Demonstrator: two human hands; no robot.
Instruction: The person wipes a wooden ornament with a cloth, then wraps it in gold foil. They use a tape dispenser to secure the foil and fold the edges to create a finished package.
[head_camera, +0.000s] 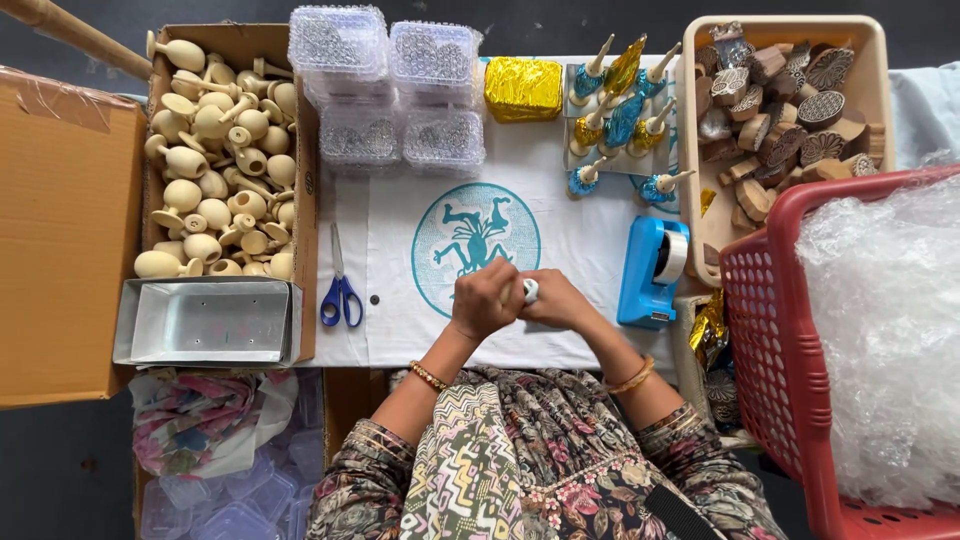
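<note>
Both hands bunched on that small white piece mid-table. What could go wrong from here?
1. The small white piece is barely visible between the left hand and right hand; a slip could drop it onto the white cloth, where it may be hard to spot.
2. The blue tape dispenser sits close to the right hand; its cutter edge might nick it.
3. The blue-handled scissors lie near the left forearm.

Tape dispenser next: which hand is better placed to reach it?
Probably the right. Both hands meet on a small white piece; the right hand is on the side of the blue tape dispenser, which stands just beyond it. The left hand would have to cross over.
</note>
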